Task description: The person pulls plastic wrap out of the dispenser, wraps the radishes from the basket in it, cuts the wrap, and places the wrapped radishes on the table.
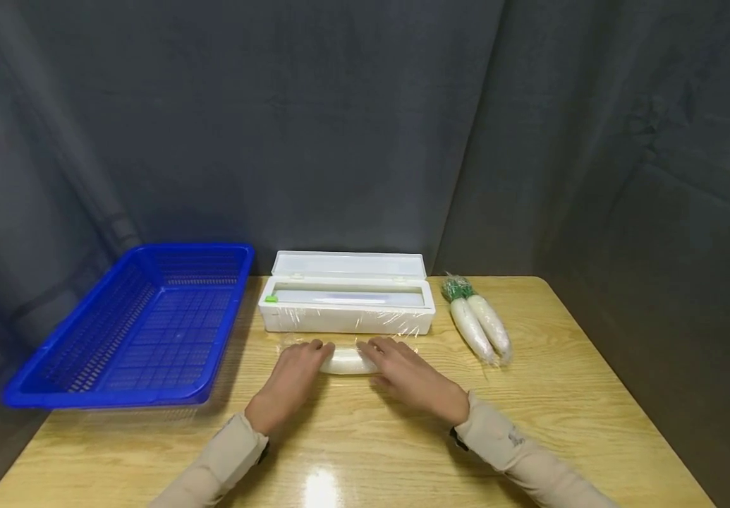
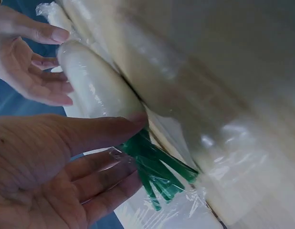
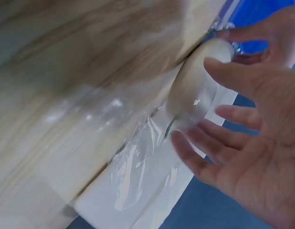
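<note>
A white radish point(image 1: 347, 361) lies crosswise on the table in front of the cling film box point(image 1: 345, 321), wrapped in clear film. My left hand point(image 1: 291, 381) grips its leafy end, thumb on the near side and fingers on the far side. Green stalks point(image 2: 154, 171) poke out below that thumb in the left wrist view, covered by film. Around the tapered end, my right hand point(image 1: 412, 377) holds the radish with thumb and curved fingers. Loose wrinkled film point(image 3: 135, 167) spreads past the tip, over the box's white side, in the right wrist view.
The box's lid point(image 1: 348, 264) stands raised, with a green slider point(image 1: 271, 299) at its left. Two film-wrapped radishes point(image 1: 480, 328) lie at the right. A blue basket point(image 1: 212, 367) stands on the left. Dark curtains point(image 1: 352, 127) hang behind the wooden table point(image 1: 580, 423).
</note>
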Motion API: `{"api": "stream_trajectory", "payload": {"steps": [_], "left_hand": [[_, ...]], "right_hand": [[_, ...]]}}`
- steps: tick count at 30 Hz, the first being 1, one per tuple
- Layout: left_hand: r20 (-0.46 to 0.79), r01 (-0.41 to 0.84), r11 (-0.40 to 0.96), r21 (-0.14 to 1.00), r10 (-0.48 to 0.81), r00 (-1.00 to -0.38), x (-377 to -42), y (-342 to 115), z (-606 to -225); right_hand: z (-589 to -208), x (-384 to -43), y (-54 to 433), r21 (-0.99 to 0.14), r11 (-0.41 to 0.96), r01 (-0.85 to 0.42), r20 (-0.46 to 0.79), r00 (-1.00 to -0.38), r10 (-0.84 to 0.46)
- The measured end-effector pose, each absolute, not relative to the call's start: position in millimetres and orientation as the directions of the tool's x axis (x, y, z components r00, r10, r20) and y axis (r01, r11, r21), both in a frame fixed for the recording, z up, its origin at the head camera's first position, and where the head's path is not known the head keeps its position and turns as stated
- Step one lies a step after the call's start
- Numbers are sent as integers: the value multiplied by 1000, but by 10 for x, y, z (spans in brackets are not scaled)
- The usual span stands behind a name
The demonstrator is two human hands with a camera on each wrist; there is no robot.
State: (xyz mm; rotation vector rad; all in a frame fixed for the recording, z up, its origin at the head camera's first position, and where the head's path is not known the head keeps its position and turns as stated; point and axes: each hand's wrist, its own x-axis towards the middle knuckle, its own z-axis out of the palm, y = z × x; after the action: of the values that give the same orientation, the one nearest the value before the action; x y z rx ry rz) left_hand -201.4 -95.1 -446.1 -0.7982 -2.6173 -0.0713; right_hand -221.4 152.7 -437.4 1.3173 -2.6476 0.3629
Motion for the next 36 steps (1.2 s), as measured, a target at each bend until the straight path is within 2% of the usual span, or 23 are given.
{"api": "stream_trajectory", "payload": {"steps": [5, 12, 17, 26, 36], "left_hand": [[363, 554, 831, -54, 533, -764, -2035, -938, -4406], [287, 546, 835, 68, 508, -812, -2083, -932, -4358], [346, 577, 808, 115, 512, -786, -2087, -981, -4380], [438, 613, 789, 40, 538, -720, -2082, -987, -4446], [481, 603, 791, 101, 492, -726, -2156, -938, -4462]], "right_hand": [[-4379, -2220, 1416, -21, 563, -826, 334, -537, -775], [-4451, -2313, 1369, 92, 574, -814, 315, -523, -792], [-4453, -2350, 1338, 152, 580, -800, 300, -522, -798], [-4407, -2420, 1332, 172, 560, -811, 292, -501, -815], [-4413, -2507, 1385, 124, 539, -833, 265, -495, -827]]}}
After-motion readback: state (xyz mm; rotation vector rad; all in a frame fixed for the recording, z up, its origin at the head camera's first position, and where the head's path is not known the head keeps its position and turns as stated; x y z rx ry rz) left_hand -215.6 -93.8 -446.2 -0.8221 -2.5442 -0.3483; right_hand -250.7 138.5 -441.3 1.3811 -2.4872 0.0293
